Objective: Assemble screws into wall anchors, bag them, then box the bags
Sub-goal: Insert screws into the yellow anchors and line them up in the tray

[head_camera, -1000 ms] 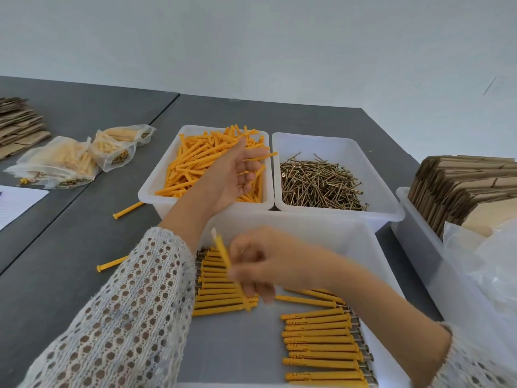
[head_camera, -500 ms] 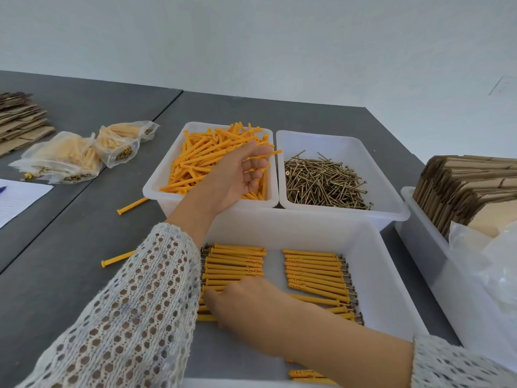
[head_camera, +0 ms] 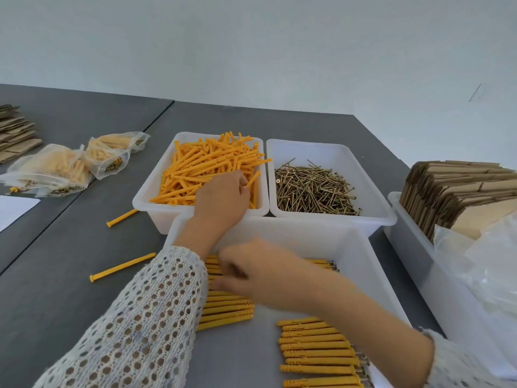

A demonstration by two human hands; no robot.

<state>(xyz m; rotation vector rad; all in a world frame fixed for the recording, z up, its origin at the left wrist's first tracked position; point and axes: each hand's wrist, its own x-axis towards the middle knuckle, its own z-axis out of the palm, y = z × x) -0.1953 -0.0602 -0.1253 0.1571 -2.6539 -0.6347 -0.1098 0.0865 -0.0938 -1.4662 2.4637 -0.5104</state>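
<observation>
A white bin [head_camera: 145, 203] holds loose orange wall anchors [head_camera: 201, 166]; the bin beside it [head_camera: 330, 152] holds brass screws [head_camera: 313, 189]. My left hand [head_camera: 221, 197] lies palm down in the anchor pile, fingers curled round an anchor at its fingertips. The near tray [head_camera: 361, 247] carries two rows of anchors with screws in them, a left row [head_camera: 226, 312] and a right row [head_camera: 316, 348]. My right hand [head_camera: 257, 275] hovers blurred over the left row, fingers loosely curled, and I see nothing in it.
Two loose anchors [head_camera: 121, 267] lie on the grey table left of the tray. Filled bags [head_camera: 53, 169] sit far left, near a cardboard stack [head_camera: 14, 133] and a paper sheet [head_camera: 14, 208]. Flat cartons [head_camera: 458, 191] and clear plastic bags [head_camera: 489, 261] stand in a bin at right.
My right hand laid its assembled anchor on the left row and has lifted off it. My left hand turned palm down and dug into the anchor pile.
</observation>
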